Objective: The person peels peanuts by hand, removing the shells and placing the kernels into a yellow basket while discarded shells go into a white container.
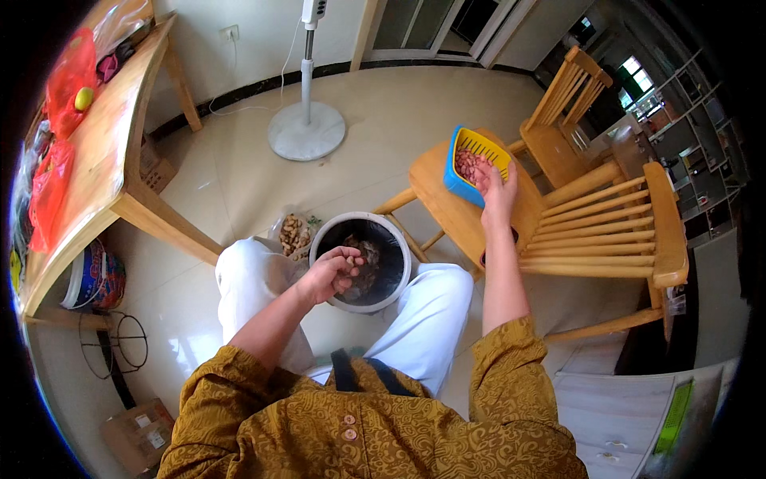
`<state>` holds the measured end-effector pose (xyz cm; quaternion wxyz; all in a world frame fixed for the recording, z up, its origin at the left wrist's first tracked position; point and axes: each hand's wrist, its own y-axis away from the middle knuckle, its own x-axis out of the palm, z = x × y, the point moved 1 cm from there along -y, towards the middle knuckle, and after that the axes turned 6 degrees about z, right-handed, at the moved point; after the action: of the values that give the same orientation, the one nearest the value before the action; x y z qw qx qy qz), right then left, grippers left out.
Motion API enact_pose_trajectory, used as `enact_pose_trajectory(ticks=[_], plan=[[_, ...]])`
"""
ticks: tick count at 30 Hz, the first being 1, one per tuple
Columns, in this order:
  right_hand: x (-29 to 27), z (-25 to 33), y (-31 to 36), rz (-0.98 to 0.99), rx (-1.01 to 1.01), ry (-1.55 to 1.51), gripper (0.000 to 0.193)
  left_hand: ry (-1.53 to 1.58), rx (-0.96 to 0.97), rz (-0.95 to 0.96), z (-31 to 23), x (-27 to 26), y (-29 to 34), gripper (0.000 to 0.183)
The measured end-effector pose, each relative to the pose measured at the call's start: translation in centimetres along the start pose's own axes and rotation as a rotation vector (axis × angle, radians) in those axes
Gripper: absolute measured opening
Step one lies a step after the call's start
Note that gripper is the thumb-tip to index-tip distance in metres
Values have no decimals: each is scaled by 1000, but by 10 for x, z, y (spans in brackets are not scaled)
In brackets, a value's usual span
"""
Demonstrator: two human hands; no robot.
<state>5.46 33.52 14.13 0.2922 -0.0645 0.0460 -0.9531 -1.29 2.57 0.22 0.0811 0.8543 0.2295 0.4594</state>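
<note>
My left hand [333, 274] hovers over a round bin [319, 240] with a pale rim and dark lining, standing between my knees. Its fingers are curled together at the tips, around something small that I cannot make out. Brownish shells [363, 271] lie in the bin, partly hidden by that hand. My right hand [496, 191] reaches over the near right rim of a blue and yellow slotted basket [460, 185], fingers stretched toward the reddish shelled peanuts [469, 162] inside. Beside the bin, a clear bag [294, 233] of unshelled peanuts sits on the floor.
The basket stands on a wooden chair [435, 177], with a second chair [550, 148] behind it. A wooden table [108, 136] with red plastic bags [68, 88] is at the left. Further off stands a round white fan base [306, 132]. Cabinets [614, 415] are at the lower right.
</note>
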Motion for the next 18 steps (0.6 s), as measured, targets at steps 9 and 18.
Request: enact_pose_trajectory(ticks=[9,18], plan=[[77,-80,172,670,-132,283,23,44,43,67,-4,0,4,24],[78,-107,187,724,-64,246,13,-63,98,-107,3,3,7,21]])
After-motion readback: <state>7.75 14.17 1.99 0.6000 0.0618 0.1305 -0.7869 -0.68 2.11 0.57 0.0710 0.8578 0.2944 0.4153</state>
